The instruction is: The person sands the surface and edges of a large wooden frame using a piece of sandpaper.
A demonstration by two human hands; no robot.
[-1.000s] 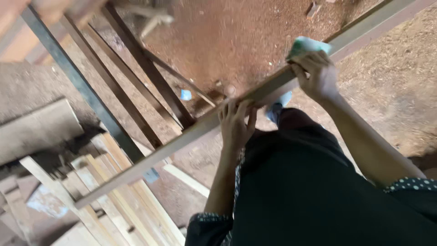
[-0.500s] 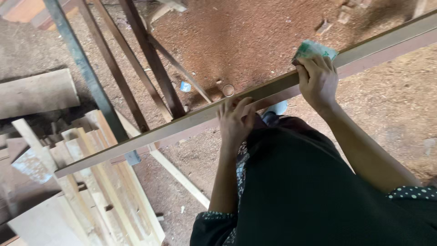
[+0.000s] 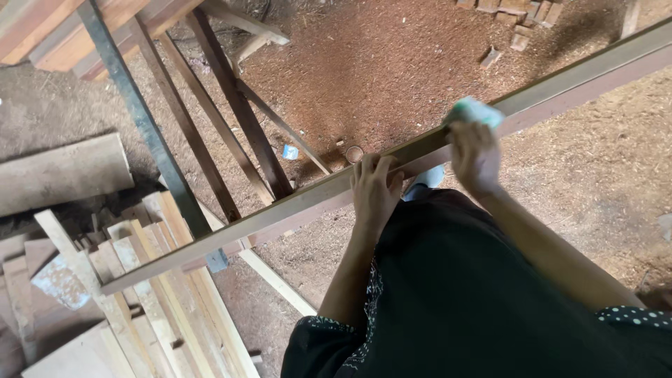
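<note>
Left hand (image 3: 375, 192) grips plank (image 3: 294, 203) | right hand (image 3: 474, 155) presses green pad (image 3: 476, 112) | sawdust floor (image 3: 392, 63)

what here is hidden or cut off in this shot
- Long wooden strip, head view: its upper right end runs off the frame edge.
- Green pad: mostly covered by the right hand, so its shape is unclear.
- Left hand: its palm faces the strip, so the grip is unseen.
- Feet: hidden by the dark clothing.
- Small round thing on the ground: too small to tell.
</note>
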